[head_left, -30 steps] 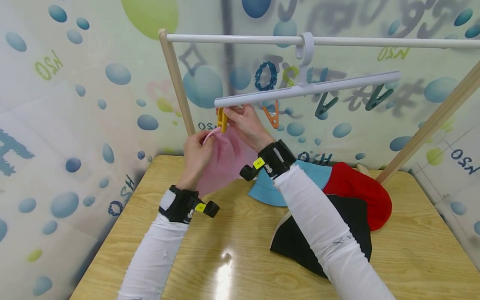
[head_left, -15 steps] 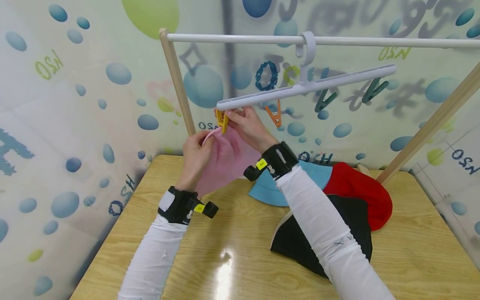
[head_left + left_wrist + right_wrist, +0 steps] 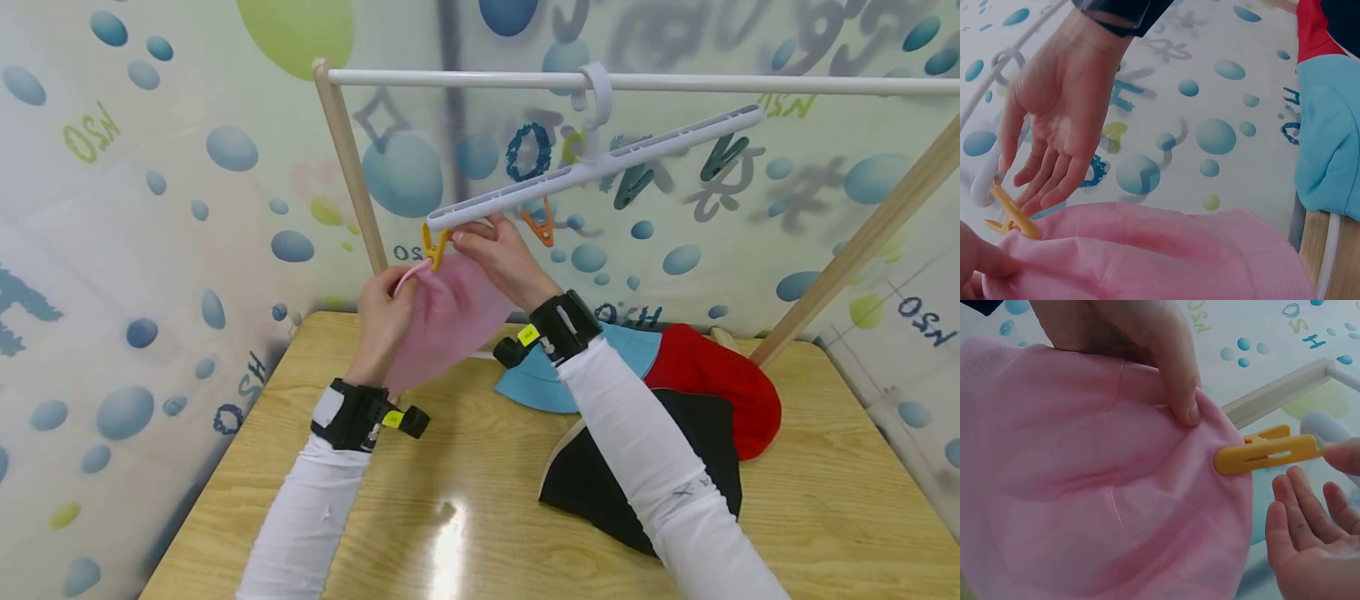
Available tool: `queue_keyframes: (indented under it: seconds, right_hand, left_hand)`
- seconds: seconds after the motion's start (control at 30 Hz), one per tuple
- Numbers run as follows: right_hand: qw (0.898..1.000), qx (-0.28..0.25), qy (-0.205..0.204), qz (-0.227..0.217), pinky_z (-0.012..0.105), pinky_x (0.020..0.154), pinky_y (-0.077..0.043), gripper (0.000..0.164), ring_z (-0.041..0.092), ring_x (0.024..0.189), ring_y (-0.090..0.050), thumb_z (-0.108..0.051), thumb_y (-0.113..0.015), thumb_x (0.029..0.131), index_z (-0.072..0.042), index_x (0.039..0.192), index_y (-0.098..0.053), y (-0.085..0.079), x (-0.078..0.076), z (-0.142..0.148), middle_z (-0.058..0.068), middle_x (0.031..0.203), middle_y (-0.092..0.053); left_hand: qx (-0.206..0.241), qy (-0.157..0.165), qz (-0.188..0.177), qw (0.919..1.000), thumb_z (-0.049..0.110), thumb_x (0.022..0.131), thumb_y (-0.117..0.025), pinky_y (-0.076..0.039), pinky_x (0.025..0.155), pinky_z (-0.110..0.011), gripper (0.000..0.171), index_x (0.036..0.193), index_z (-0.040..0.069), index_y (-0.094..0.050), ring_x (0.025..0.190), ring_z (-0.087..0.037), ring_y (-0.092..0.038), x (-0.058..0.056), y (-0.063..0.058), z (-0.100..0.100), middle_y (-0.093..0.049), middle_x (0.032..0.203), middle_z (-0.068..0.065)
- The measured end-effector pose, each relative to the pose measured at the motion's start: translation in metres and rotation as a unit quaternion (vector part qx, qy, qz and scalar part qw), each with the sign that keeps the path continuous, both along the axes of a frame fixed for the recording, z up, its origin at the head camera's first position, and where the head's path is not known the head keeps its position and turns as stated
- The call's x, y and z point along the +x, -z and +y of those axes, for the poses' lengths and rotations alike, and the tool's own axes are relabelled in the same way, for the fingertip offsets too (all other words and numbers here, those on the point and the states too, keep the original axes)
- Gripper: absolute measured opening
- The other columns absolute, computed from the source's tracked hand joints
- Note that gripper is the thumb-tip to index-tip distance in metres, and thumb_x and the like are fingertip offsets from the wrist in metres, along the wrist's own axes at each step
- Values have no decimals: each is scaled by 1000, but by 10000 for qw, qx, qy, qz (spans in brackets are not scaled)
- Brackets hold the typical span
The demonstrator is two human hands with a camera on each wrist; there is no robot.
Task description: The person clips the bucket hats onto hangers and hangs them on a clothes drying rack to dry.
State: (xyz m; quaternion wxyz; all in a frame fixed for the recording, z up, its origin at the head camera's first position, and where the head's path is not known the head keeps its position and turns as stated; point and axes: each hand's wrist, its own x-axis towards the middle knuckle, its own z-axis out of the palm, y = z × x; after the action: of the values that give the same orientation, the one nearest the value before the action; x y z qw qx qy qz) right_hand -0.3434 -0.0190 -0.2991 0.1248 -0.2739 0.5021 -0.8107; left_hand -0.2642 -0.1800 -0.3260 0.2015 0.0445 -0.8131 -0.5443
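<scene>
A pink fabric hat [image 3: 453, 321] hangs with its upper edge bitten by a yellow clip [image 3: 1266, 454] under the low left end of a white hanger [image 3: 660, 146]. My left hand [image 3: 384, 321] pinches the hat's edge beside the clip, thumb on the cloth. Fingers spread and relaxed, my right hand [image 3: 1069, 106] is just right of the clip; its thumb tip reaches the clip's outer end in the right wrist view. Part of the hat is hidden behind my left hand.
The hanger hooks over a white rail [image 3: 465, 78] on wooden posts. An orange clip [image 3: 542, 225] and two dark green clips [image 3: 633, 187] hang from it. Blue [image 3: 540, 379], red [image 3: 712, 383] and black [image 3: 637, 483] hats lie on the wooden table [image 3: 450, 533], partly under my right arm.
The hanger has tilted further, its right end rising. My right fingers have loosened from the yellow clip and moved slightly right. My left hand keeps its pinch on the hat.
</scene>
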Motion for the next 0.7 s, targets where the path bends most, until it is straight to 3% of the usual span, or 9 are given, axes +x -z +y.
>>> queue_keyframes:
  seconds: [0.2,0.4,0.7]
  right_hand:
    - [9998,63,-49,-195,41,105,-36,25,20,102,-61,9,-49,94,-4,116,-47,9,1,7,7,102,-65]
    - [9990,393,-14,-231,41,105,-36,28,20,102,-61,9,-49,94,6,122,-43,20,2,15,9,105,-64]
    - [9970,684,307,-217,44,102,-38,23,40,118,-50,6,-53,92,-1,114,-48,34,2,26,15,111,-61]
  left_hand:
    - [27,-170,35,9998,7,98,-49,-39,69,-26,25,111,-4,-66,84,-21,-51,-3,6,-10,-62,99,-16]
    - [-4,-287,-44,9996,9,99,-48,-40,72,-25,27,114,-4,-66,86,-21,-51,-4,12,-22,-63,102,-17]
    - [-124,-356,-45,9993,9,98,-48,-38,69,-26,27,116,-4,-65,85,-21,-50,-1,20,-31,-62,101,-17]
